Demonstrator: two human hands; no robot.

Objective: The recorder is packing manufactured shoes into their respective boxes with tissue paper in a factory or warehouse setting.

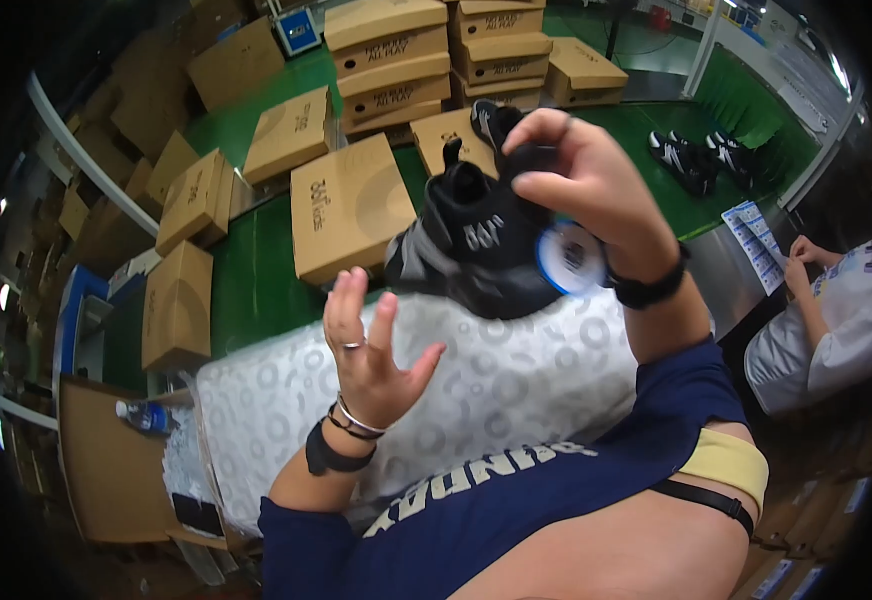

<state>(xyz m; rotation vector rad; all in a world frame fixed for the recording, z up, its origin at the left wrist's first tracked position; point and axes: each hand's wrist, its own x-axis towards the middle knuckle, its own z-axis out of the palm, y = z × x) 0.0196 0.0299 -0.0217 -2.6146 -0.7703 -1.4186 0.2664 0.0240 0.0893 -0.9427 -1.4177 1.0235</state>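
Observation:
My right hand grips a black sneaker by its upper edge, thumb and fingers closed on the black material. The shoe hangs tilted above white tissue paper printed with grey rings. A round white tag with a blue rim shows at its side, close to my right wrist. My left hand is raised over the paper, fingers spread, holding nothing, just below and left of the shoe's grey-trimmed end. Behind my right fingers, another black shoe is partly hidden.
Brown shoeboxes lie on the green surface, with stacks behind. More black sneakers stand at right. An open carton with a bottle is at left. A person at right handles label sheets.

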